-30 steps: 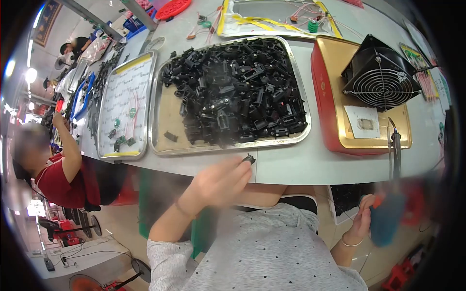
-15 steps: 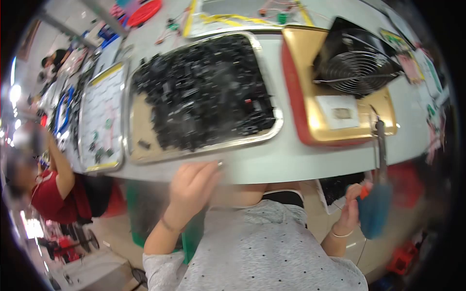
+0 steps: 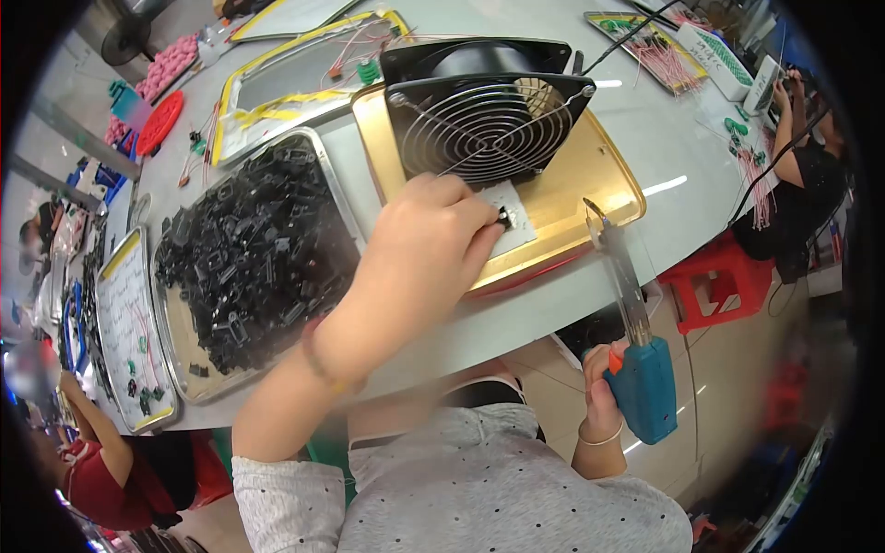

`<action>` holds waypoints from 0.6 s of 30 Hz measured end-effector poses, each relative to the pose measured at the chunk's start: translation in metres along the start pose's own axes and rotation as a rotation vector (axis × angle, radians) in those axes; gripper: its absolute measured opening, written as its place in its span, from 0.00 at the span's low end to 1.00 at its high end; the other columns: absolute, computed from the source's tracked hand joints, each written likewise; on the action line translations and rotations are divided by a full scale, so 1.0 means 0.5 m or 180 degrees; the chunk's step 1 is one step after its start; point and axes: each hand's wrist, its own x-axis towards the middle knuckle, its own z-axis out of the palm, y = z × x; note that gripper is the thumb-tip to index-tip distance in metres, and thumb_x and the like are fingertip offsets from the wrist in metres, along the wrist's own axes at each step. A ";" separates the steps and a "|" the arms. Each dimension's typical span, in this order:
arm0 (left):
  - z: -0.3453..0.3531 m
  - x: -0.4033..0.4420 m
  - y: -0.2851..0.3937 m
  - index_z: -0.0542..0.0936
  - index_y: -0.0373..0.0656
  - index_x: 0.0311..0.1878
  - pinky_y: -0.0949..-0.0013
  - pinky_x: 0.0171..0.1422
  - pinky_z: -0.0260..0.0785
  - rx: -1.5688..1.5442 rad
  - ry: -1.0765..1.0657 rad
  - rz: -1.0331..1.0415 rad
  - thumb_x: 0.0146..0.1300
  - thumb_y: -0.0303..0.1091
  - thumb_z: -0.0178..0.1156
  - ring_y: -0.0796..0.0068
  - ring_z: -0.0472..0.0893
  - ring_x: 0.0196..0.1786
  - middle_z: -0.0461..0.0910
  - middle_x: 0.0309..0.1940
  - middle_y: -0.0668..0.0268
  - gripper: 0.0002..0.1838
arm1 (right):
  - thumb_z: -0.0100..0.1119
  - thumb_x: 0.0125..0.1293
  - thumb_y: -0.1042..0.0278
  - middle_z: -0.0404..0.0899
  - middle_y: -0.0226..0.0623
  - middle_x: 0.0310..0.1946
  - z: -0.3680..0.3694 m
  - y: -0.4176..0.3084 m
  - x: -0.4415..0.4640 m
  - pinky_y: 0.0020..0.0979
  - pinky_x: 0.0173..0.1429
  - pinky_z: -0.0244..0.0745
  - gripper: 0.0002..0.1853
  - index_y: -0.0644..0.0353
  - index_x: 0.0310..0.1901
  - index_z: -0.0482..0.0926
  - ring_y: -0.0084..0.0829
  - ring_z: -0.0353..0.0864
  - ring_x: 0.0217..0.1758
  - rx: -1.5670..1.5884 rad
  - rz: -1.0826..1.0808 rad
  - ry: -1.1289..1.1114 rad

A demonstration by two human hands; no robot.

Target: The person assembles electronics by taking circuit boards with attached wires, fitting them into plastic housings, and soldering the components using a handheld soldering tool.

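My left hand (image 3: 419,244) reaches over the gold tray (image 3: 604,161), its fingers pinched on a small black plastic part (image 3: 504,218) at the white pad (image 3: 522,232). Just behind that hand stands a black fan (image 3: 489,138) with a round wire guard. My right hand (image 3: 601,392) is wrapped round the handle of a blue soldering gun (image 3: 645,392) with an orange trigger. The gun points upward, and its tip (image 3: 592,210) is beside the tray's right front corner, apart from the black part.
A metal tray (image 3: 339,180) heaped with black plastic parts (image 3: 249,249) lies left of the gold tray. Farther left is a white tray (image 3: 120,318) with small green components. A person (image 3: 793,175) sits at the right, near a red stool (image 3: 724,286); another person (image 3: 101,470) is at the left.
My left hand has moved from the table's front edge up to the white pad. The view has turned right. The soldering gun stays in my right hand.
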 end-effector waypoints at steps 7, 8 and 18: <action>-0.026 0.025 0.000 0.84 0.38 0.33 0.63 0.35 0.71 -0.0213 -0.0513 -0.0101 0.51 0.26 0.68 0.61 0.78 0.32 0.79 0.26 0.60 0.06 | 0.60 0.63 0.57 0.61 0.24 0.20 0.011 -0.018 0.028 0.27 0.31 0.58 0.27 0.59 0.60 0.67 0.21 0.60 0.22 -0.0613 -0.0559 -0.0698; -0.025 0.024 0.002 0.84 0.37 0.33 0.63 0.35 0.71 -0.0110 -0.0461 -0.0042 0.51 0.26 0.68 0.61 0.78 0.32 0.79 0.26 0.60 0.06 | 0.60 0.63 0.57 0.61 0.24 0.20 0.016 -0.016 0.029 0.27 0.31 0.58 0.27 0.59 0.59 0.67 0.21 0.60 0.22 -0.0519 -0.0467 -0.0561; 0.003 -0.002 0.023 0.83 0.39 0.34 0.64 0.35 0.71 0.0242 -0.0018 0.0139 0.50 0.24 0.68 0.62 0.77 0.31 0.79 0.28 0.63 0.07 | 0.60 0.61 0.59 0.61 0.25 0.17 0.083 -0.062 0.051 0.27 0.28 0.58 0.26 0.60 0.58 0.67 0.22 0.61 0.18 -0.1206 -0.1530 -0.1030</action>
